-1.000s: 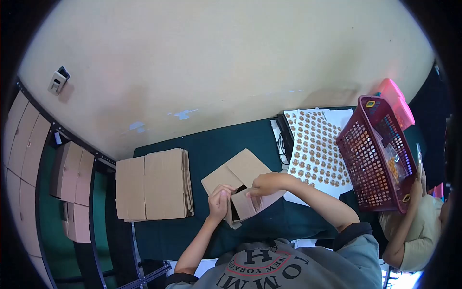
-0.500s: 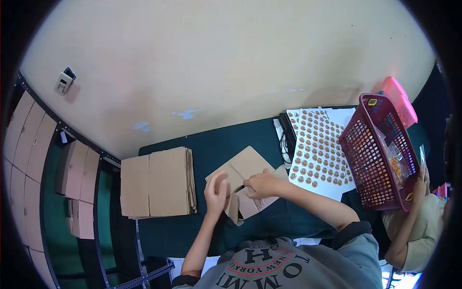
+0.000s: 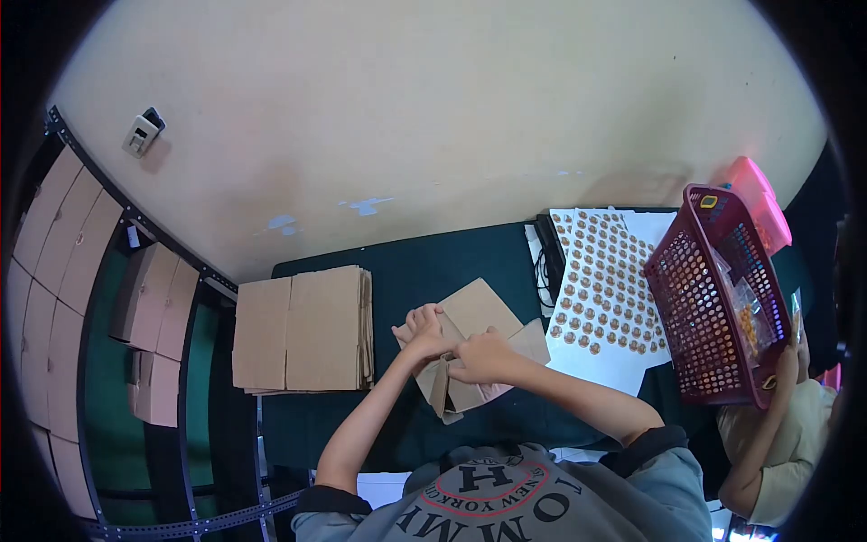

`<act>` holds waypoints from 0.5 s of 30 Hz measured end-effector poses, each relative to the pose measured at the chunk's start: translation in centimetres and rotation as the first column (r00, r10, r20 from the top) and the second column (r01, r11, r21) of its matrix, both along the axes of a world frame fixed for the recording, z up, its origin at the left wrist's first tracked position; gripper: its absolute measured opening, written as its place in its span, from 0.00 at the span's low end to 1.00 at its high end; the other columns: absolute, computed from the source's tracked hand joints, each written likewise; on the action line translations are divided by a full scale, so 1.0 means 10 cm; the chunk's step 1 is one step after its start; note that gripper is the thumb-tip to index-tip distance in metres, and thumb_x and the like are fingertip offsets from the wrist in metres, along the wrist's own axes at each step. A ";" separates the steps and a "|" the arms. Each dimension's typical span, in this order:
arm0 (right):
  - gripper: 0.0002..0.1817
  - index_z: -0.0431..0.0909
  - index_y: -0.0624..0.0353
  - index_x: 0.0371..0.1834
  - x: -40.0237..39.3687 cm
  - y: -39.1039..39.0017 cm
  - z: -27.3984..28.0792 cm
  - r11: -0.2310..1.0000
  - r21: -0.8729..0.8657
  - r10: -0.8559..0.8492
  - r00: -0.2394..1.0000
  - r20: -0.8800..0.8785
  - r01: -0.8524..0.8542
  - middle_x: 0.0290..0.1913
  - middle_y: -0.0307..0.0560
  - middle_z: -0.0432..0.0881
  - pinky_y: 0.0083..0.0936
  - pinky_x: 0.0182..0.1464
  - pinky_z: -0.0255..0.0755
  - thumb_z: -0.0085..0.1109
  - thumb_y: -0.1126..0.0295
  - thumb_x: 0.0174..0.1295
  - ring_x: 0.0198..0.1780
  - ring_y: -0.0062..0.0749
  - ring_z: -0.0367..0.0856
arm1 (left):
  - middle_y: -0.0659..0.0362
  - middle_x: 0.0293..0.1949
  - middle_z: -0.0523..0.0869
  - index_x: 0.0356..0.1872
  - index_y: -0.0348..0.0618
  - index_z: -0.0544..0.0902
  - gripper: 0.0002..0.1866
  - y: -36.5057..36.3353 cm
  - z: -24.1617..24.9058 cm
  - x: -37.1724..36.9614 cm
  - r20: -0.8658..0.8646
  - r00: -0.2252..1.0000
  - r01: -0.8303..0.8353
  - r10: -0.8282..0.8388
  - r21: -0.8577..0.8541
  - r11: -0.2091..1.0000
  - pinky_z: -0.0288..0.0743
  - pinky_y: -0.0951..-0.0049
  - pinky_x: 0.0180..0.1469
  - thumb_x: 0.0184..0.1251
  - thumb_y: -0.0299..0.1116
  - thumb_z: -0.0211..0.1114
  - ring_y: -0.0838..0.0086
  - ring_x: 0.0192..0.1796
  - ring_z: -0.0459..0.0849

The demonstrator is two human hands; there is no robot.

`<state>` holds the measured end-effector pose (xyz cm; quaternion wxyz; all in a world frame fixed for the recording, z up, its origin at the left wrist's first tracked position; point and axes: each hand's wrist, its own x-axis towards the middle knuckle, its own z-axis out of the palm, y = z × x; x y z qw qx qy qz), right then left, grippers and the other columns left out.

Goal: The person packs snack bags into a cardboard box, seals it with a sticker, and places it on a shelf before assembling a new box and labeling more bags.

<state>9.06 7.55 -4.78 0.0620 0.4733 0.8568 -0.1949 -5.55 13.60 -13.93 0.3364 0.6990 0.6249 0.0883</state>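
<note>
A partly folded brown cardboard box [image 3: 483, 307] lies on the dark green table in front of me, with its flaps standing at angles. My left hand [image 3: 426, 336] is bent over the box's left side, its fingers curled onto the cardboard. Just to the right, my right hand [image 3: 486, 355] grips the cardboard at the middle of the box, fingers closed. The two hands are close together, nearly touching. The fingertips of the right hand are partly hidden.
A stack of flat cardboard boxes [image 3: 302, 330] sits left. On the right are sticker sheets [image 3: 601, 280] and a maroon basket [image 3: 700, 316] with bagged items, beside a pink container [image 3: 757, 203]. Shelves with boxes [image 3: 63, 226] stand far left. Another person's arm [image 3: 768, 420] is at right.
My left hand has come down from beside the box onto its left side, and its fingers have bent over the cardboard. My right hand stays on the box. The view has shifted slightly.
</note>
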 end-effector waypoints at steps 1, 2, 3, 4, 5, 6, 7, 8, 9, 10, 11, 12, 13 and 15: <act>0.21 0.81 0.53 0.40 -0.01 0.01 -0.01 1.000 0.003 0.001 1.000 -0.002 -0.001 0.28 0.56 0.81 0.39 0.44 0.66 0.50 0.51 0.52 0.32 0.43 0.81 | 0.48 0.55 0.59 0.51 0.48 0.57 0.52 -0.01 -0.01 -0.01 -0.009 1.000 -0.015 0.015 -0.002 1.000 0.29 0.34 0.60 0.18 0.54 0.76 0.53 0.65 0.46; 0.21 0.81 0.52 0.41 -0.03 0.02 -0.02 0.999 -0.017 -0.026 0.999 0.030 0.027 0.30 0.56 0.81 0.40 0.45 0.66 0.50 0.52 0.52 0.35 0.44 0.81 | 0.50 0.52 0.60 0.49 0.48 0.58 0.51 -0.01 -0.02 -0.02 -0.019 0.999 -0.027 0.027 -0.005 1.000 0.30 0.36 0.60 0.18 0.54 0.76 0.55 0.63 0.50; 0.20 0.81 0.51 0.42 -0.04 0.01 -0.04 0.998 -0.038 -0.055 0.997 0.063 0.057 0.32 0.56 0.82 0.40 0.46 0.66 0.49 0.53 0.52 0.37 0.45 0.81 | 0.50 0.52 0.60 0.49 0.48 0.58 0.51 -0.02 -0.03 -0.02 -0.023 0.999 -0.025 0.025 -0.004 1.000 0.30 0.36 0.60 0.18 0.54 0.76 0.55 0.63 0.50; 0.20 0.81 0.51 0.42 -0.07 0.02 -0.03 0.997 -0.039 -0.058 0.997 0.060 0.060 0.32 0.56 0.82 0.40 0.46 0.66 0.49 0.53 0.52 0.37 0.45 0.81 | 0.51 0.51 0.61 0.48 0.48 0.59 0.50 -0.04 -0.02 -0.01 -0.030 0.998 -0.060 0.060 0.022 0.998 0.31 0.38 0.60 0.18 0.54 0.77 0.56 0.62 0.51; 0.20 0.81 0.51 0.43 -0.09 0.05 0.00 0.989 -0.105 -0.090 0.990 0.107 0.101 0.35 0.54 0.82 0.41 0.47 0.66 0.49 0.53 0.53 0.39 0.44 0.81 | 0.51 0.51 0.62 0.47 0.48 0.59 0.49 -0.06 -0.01 0.00 -0.033 0.995 -0.097 0.098 0.050 0.994 0.32 0.40 0.61 0.18 0.54 0.77 0.58 0.61 0.53; 0.19 0.80 0.50 0.44 -0.10 0.07 0.01 0.975 -0.168 -0.117 0.981 0.158 0.143 0.38 0.53 0.82 0.42 0.47 0.66 0.48 0.54 0.55 0.41 0.44 0.81 | 0.51 0.51 0.62 0.47 0.48 0.59 0.49 -0.07 0.00 0.02 -0.031 0.995 -0.098 0.100 0.050 0.994 0.32 0.40 0.61 0.18 0.54 0.77 0.58 0.61 0.53; 0.19 0.80 0.50 0.44 -0.11 0.07 -0.03 0.975 -0.168 -0.116 0.980 0.159 0.143 0.38 0.53 0.82 0.42 0.47 0.66 0.48 0.54 0.55 0.41 0.44 0.81 | 0.51 0.50 0.62 0.47 0.46 0.59 0.49 -0.10 0.03 0.03 -0.029 0.993 -0.109 0.111 0.064 0.992 0.32 0.40 0.61 0.19 0.55 0.76 0.58 0.61 0.53; 0.18 0.81 0.50 0.44 -0.11 0.07 -0.13 0.975 -0.168 -0.107 0.973 0.206 0.143 0.40 0.50 0.82 0.42 0.47 0.66 0.49 0.56 0.55 0.43 0.43 0.81 | 0.51 0.50 0.62 0.47 0.45 0.59 0.49 -0.11 0.07 0.04 -0.026 0.992 -0.118 0.120 0.080 0.990 0.32 0.39 0.61 0.20 0.55 0.76 0.57 0.61 0.54; 0.16 0.81 0.49 0.44 -0.12 0.09 -0.20 0.976 -0.163 -0.101 0.962 0.253 0.145 0.42 0.48 0.82 0.43 0.47 0.66 0.50 0.59 0.56 0.45 0.41 0.81 | 0.51 0.50 0.62 0.47 0.45 0.59 0.49 -0.13 0.11 0.07 -0.024 0.993 -0.116 0.119 0.086 0.989 0.32 0.39 0.61 0.20 0.55 0.76 0.57 0.61 0.54; 0.16 0.81 0.49 0.44 -0.13 0.11 -0.21 0.977 -0.153 -0.104 0.961 0.256 0.146 0.42 0.48 0.82 0.43 0.47 0.66 0.50 0.59 0.56 0.45 0.41 0.81 | 0.51 0.50 0.63 0.46 0.45 0.59 0.49 -0.16 0.16 0.10 -0.047 0.991 -0.122 0.127 0.100 0.988 0.32 0.39 0.61 0.21 0.56 0.76 0.57 0.61 0.55; 0.15 0.81 0.49 0.43 -0.15 0.13 -0.23 0.979 -0.144 -0.093 0.947 0.308 0.144 0.43 0.46 0.82 0.43 0.46 0.66 0.52 0.61 0.56 0.46 0.39 0.81 | 0.51 0.49 0.63 0.46 0.45 0.59 0.48 -0.16 0.18 0.13 -0.067 0.988 -0.130 0.138 0.111 0.985 0.32 0.38 0.61 0.22 0.56 0.76 0.57 0.61 0.55; 0.14 0.81 0.48 0.43 -0.18 0.13 -0.27 0.980 -0.145 -0.078 0.930 0.359 0.138 0.44 0.45 0.82 0.43 0.46 0.66 0.53 0.63 0.55 0.46 0.37 0.81 | 0.51 0.49 0.63 0.46 0.45 0.59 0.48 -0.17 0.18 0.14 -0.061 0.988 -0.135 0.143 0.108 0.985 0.32 0.38 0.61 0.22 0.56 0.76 0.57 0.61 0.55; 0.13 0.81 0.48 0.42 -0.21 0.11 -0.22 0.979 -0.137 -0.088 0.921 0.380 0.151 0.43 0.44 0.82 0.43 0.47 0.65 0.55 0.65 0.54 0.46 0.36 0.81 | 0.51 0.50 0.63 0.46 0.45 0.59 0.47 -0.18 0.17 0.14 -0.039 0.986 -0.153 0.159 0.125 0.980 0.32 0.37 0.61 0.23 0.56 0.75 0.57 0.61 0.56; 0.12 0.82 0.49 0.41 -0.26 0.08 -0.31 0.984 -0.069 -0.131 0.923 0.363 0.167 0.41 0.43 0.83 0.42 0.48 0.64 0.55 0.66 0.54 0.45 0.36 0.81 | 0.50 0.50 0.63 0.46 0.45 0.59 0.46 -0.21 0.16 0.12 -0.020 0.985 -0.169 0.174 0.137 0.976 0.32 0.37 0.61 0.25 0.56 0.75 0.57 0.61 0.56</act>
